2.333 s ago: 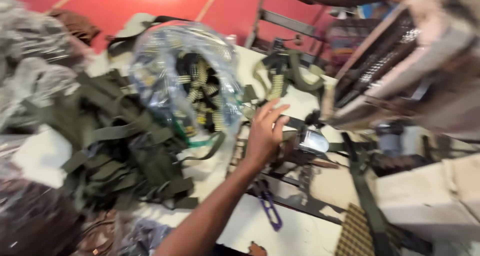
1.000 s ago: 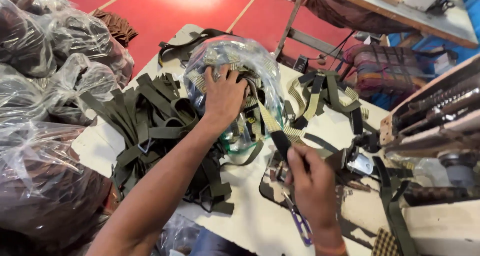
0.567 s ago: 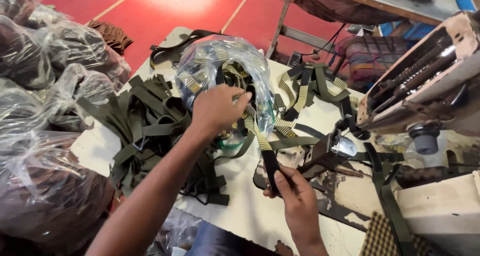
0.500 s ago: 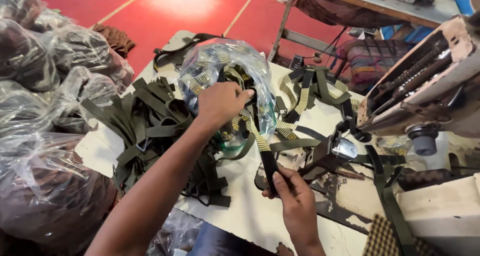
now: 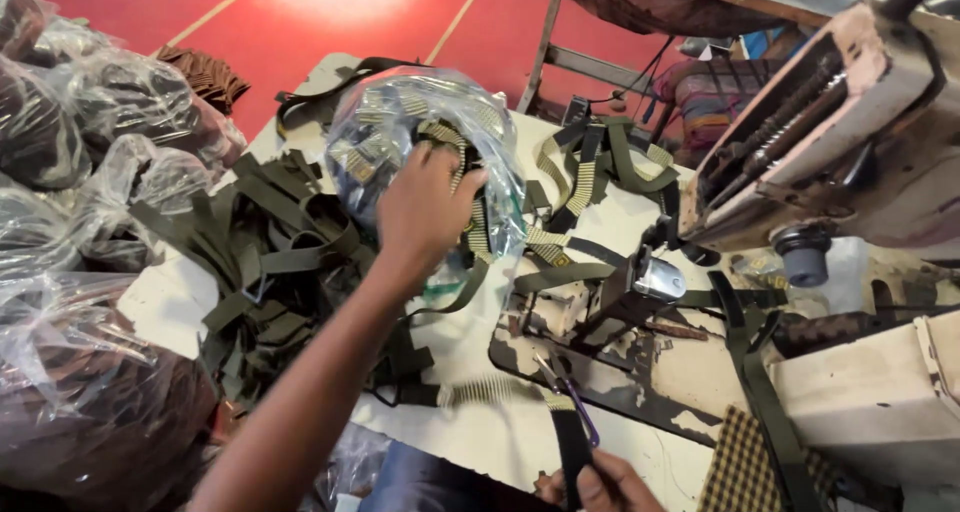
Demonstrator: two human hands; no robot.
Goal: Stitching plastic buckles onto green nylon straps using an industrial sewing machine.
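Olive-green straps, a clear bag, checked brown cloth, red floor.

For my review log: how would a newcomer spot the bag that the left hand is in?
Start at the white table beside the sewing machine. Near its far edge, right of the heap of olive straps, sits a clear plastic bag with the left hand in it. Unlike the dark-filled bags off the table, it holds striped webbing pieces.

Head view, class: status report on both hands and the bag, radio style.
Left hand reaching into clear bag of webbing pieces. Right hand gripping dark strap at bottom edge. Olive strap pile beside bag.
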